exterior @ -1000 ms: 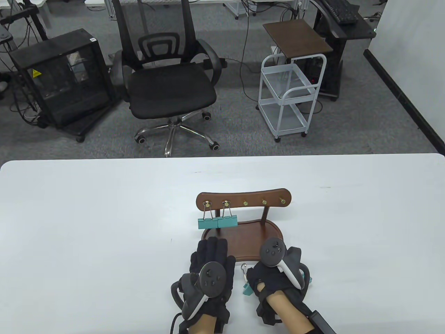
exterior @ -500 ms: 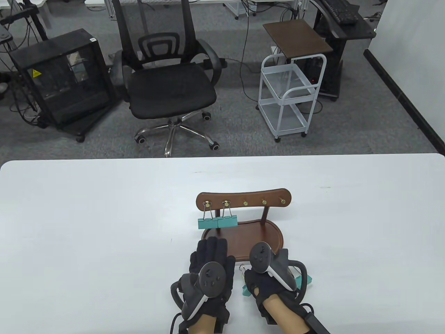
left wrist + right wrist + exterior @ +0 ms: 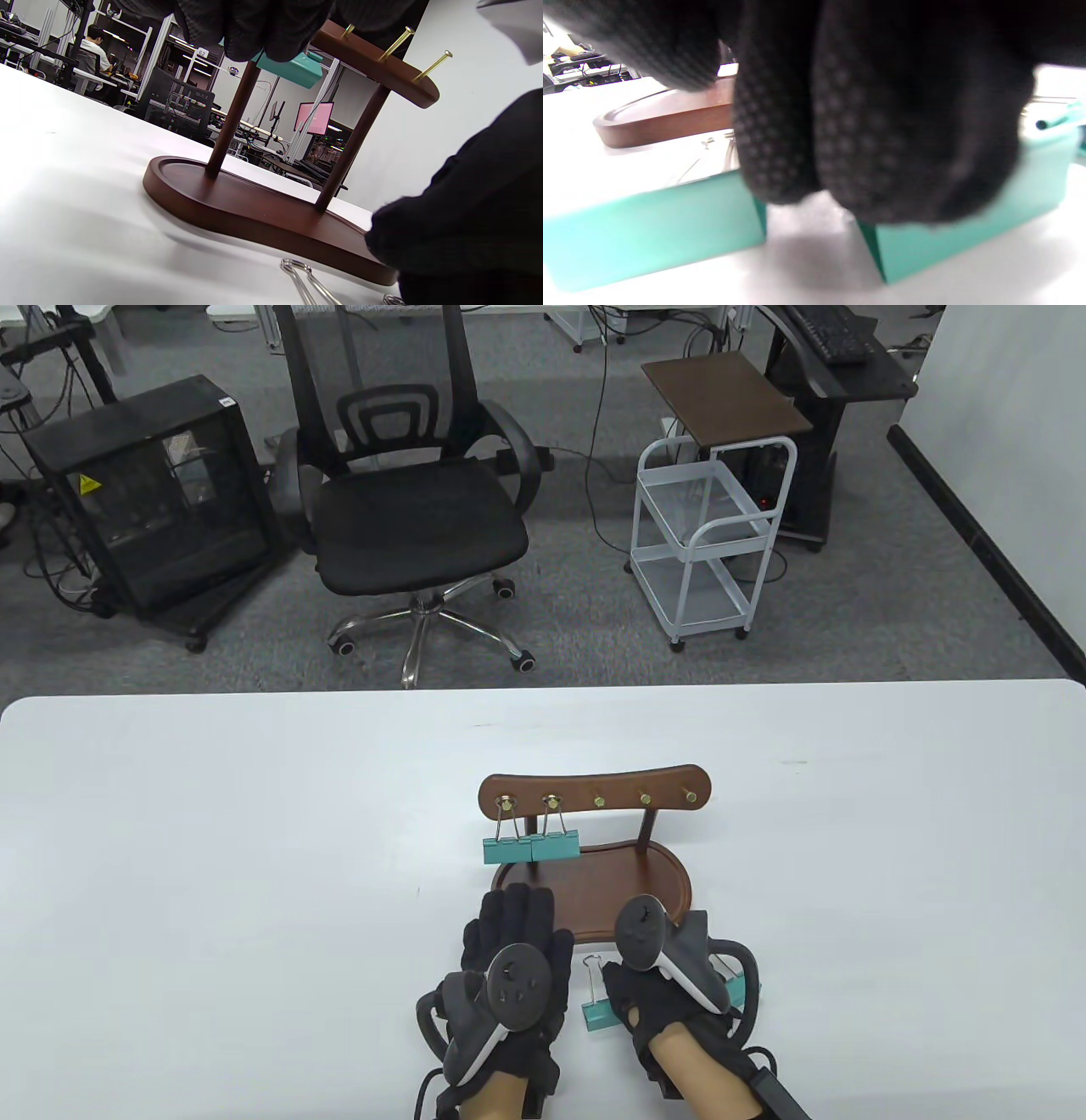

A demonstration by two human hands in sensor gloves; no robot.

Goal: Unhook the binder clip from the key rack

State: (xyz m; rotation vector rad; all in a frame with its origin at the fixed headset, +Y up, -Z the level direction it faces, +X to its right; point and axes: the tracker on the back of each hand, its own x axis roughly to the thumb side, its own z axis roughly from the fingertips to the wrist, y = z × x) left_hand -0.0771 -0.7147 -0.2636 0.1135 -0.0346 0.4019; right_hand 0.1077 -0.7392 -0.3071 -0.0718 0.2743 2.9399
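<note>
The wooden key rack (image 3: 594, 793) stands on its oval base (image 3: 632, 882). Two teal binder clips (image 3: 506, 849) (image 3: 556, 846) hang from its two leftmost hooks; three hooks are bare. My left hand (image 3: 516, 920) lies flat, fingers spread, on the base's front left edge. My right hand (image 3: 657, 988) is low over the table in front of the base. A teal clip (image 3: 598, 1014) lies flat to its left and another (image 3: 748, 984) to its right. In the right wrist view my fingertips (image 3: 882, 140) hang between these clips (image 3: 649, 231) (image 3: 988, 207), gripping neither.
The white table (image 3: 254, 831) reaches far to both sides. In the left wrist view the base (image 3: 254, 212) and the bare brass hooks (image 3: 432, 65) are close, with a loose clip's wire handles (image 3: 305, 279) on the table. An office chair (image 3: 407, 500) and a cart (image 3: 713, 534) stand beyond the table.
My right hand has turned and shifted slightly left. The loose clip at its left has turned from slanted to lying square on the table. My left hand and the rack have not moved.
</note>
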